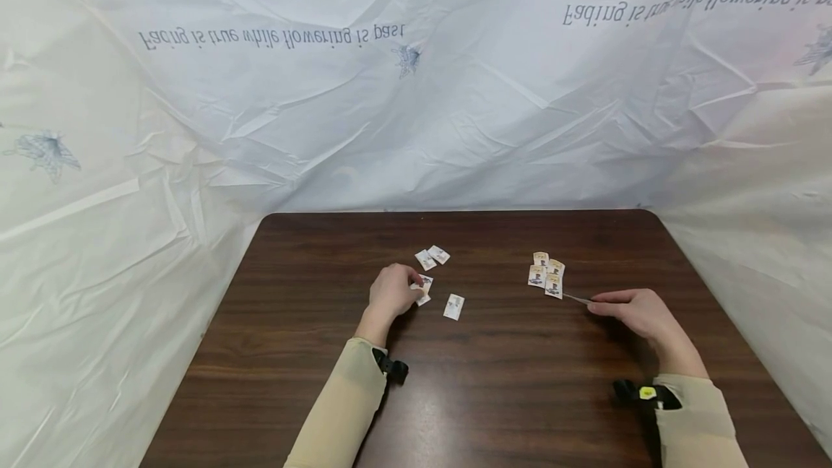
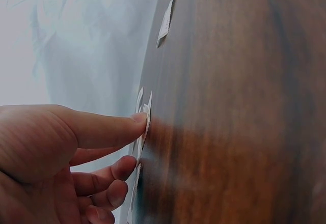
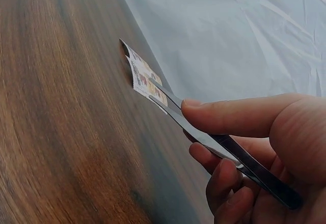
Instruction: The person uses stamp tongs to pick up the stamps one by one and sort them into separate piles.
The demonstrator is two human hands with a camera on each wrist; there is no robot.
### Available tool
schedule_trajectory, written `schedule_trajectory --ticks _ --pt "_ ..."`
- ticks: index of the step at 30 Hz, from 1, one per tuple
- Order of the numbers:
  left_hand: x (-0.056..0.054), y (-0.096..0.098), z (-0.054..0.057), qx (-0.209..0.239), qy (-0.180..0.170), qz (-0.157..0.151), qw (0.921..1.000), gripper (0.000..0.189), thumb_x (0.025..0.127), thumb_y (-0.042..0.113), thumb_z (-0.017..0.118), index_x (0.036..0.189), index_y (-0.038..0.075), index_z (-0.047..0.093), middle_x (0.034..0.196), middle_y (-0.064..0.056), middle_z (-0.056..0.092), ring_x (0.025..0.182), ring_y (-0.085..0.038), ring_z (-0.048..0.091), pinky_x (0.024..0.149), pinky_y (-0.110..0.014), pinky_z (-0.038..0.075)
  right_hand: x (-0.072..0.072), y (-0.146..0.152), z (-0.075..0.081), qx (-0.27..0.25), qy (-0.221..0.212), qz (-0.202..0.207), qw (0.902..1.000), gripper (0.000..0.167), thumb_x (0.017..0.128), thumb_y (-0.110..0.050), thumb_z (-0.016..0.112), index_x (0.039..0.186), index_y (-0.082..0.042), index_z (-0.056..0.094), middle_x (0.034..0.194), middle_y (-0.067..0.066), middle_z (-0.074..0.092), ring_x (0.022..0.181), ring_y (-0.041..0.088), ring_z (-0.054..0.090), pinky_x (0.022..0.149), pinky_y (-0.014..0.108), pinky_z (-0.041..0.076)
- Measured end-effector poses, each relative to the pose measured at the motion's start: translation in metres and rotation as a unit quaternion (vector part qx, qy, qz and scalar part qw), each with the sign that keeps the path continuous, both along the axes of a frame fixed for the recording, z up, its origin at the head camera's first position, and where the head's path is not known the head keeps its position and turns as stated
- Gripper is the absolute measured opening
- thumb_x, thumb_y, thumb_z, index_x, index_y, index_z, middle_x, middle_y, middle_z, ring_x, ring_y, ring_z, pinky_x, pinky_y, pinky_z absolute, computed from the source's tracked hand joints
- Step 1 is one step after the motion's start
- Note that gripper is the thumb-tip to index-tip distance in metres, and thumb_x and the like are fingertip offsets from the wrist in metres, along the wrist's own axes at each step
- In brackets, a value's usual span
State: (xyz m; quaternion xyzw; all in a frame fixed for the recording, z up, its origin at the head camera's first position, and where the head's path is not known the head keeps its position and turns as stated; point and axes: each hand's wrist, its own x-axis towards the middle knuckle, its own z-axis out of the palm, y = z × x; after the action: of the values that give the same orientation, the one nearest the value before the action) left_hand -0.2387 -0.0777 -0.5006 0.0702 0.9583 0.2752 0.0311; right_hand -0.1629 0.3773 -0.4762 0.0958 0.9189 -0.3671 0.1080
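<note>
My left hand [image 1: 394, 290] has its thumb and index finger at the edge of a small white stamp [image 1: 426, 282], pinching it close over the table. A second stamp partly shows beneath it, half hidden by the fingers. Just to the right lies a single stamp [image 1: 453, 307]. My right hand [image 1: 633, 313] holds metal tweezers [image 3: 196, 135] between thumb and fingers. Their two prongs stand apart, with the tips overlapping the nearest stamp [image 1: 553, 286] of a yellow-and-white group in the right wrist view.
Two more stamps [image 1: 432, 257] lie touching beyond my left hand. The other stamps [image 1: 540, 260] of the right-hand group overlap each other. All lie on a dark wooden table [image 1: 494, 396], with a white printed sheet [image 1: 455, 128] hanging behind and at both sides.
</note>
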Motion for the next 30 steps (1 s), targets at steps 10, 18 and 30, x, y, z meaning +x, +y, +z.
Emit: schedule_trajectory --ticks 10,18,30 --pt "0.001 0.000 0.002 -0.002 -0.005 0.008 1.0000 0.007 0.089 0.023 0.088 0.093 0.023 0.082 0.104 -0.001 0.072 0.096 -0.024 0.068 0.080 -0.044 0.056 0.000 -0.005 0.002 0.003 0.007 0.010 0.9999 0.065 0.098 -0.047 0.077 0.132 0.008 0.071 0.146 0.040 0.053 0.131 0.056 0.051 0.101 0.066 0.046" --pt "0.001 0.000 0.002 -0.004 -0.009 0.008 0.9999 0.006 0.089 0.024 0.087 0.093 0.024 0.082 0.106 -0.002 0.071 0.096 -0.024 0.067 0.080 -0.044 0.055 -0.004 -0.028 0.010 0.009 0.052 0.060 0.9968 0.059 0.099 -0.046 0.076 0.133 0.002 0.073 0.140 0.034 0.063 0.130 0.053 0.056 0.098 0.065 0.050" --pt "-0.001 -0.001 0.000 0.001 -0.010 -0.001 1.0000 0.009 0.090 0.024 0.087 0.091 0.025 0.079 0.099 0.003 0.070 0.090 -0.021 0.066 0.078 -0.043 0.055 -0.049 -0.121 0.004 -0.004 0.099 0.164 0.9816 0.035 0.098 -0.036 0.080 0.123 -0.011 0.082 0.121 0.011 0.077 0.117 0.036 0.068 0.093 0.053 0.056"
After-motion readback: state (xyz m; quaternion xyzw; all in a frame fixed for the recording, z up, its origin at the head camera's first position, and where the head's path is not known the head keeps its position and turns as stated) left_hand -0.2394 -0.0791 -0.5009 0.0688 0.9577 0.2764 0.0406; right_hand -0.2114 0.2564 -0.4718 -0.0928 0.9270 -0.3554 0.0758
